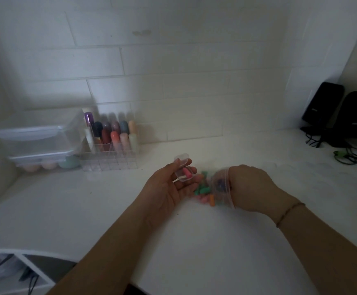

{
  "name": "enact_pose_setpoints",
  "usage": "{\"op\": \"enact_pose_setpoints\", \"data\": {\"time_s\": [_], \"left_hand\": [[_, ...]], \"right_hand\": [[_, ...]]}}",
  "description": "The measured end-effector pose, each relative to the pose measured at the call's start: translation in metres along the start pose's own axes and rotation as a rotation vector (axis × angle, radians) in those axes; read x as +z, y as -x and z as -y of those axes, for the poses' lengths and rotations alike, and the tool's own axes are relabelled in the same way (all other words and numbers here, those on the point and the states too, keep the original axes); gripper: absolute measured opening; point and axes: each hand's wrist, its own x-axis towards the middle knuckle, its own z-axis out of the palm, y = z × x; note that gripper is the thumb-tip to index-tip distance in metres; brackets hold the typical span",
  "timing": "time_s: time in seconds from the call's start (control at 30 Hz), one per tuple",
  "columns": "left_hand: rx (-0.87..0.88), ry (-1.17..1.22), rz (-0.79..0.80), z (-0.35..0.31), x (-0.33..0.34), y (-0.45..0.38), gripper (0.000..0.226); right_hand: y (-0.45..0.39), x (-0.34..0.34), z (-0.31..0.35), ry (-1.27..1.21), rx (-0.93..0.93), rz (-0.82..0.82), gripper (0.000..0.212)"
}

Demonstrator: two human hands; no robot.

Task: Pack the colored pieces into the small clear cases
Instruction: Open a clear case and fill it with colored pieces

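Left hand (169, 186) grips an open case (184, 170) holding a pink piece (187, 173). Right hand (250, 186) pinches a clear bag (221, 186); loose pieces (203, 191) lie between the hands.

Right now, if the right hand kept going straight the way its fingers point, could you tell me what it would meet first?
Probably the loose green pieces just beyond the plastic bag that the right hand holds, then the left hand with its open clear case. The blur makes depth uncertain.

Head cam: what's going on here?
A person is packing small colored pieces at a white counter. The left hand holds an open small clear case with a pink piece inside. The right hand grips a clear plastic bag; green, pink and orange pieces lie between the hands.
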Motion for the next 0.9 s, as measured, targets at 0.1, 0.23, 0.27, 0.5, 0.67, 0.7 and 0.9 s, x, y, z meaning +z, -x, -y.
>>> {"op": "enact_pose_setpoints", "data": {"time_s": [0.1, 0.23, 0.27, 0.5, 0.67, 0.7, 0.9], "left_hand": [[-0.007, 0.000, 0.008, -0.001, 0.000, 0.001, 0.045], [-0.010, 0.002, 0.006, -0.001, 0.000, 0.002, 0.045], [-0.011, 0.003, 0.001, -0.002, 0.000, 0.001, 0.046], [-0.008, 0.047, -0.007, -0.003, -0.002, 0.001, 0.047], [0.020, 0.054, -0.018, -0.005, -0.001, 0.002, 0.049], [0.018, 0.054, -0.016, -0.005, -0.001, 0.002, 0.050], [-0.041, 0.108, 0.028, -0.008, 0.002, 0.009, 0.054]], "right_hand": [[0.000, 0.001, -0.002, -0.027, -0.001, -0.056, 0.027], [0.001, -0.002, -0.008, -0.263, 0.012, -0.025, 0.017], [0.001, -0.004, -0.011, -0.360, 0.017, -0.024, 0.011], [0.015, -0.050, -0.041, -0.819, 0.057, -0.009, 0.012], [0.022, -0.066, -0.055, -1.073, 0.080, -0.052, 0.033], [0.023, -0.069, -0.051, -1.118, 0.059, -0.071, 0.034], [0.014, -0.066, 0.008, -0.836, -0.183, -0.287, 0.013]]}}
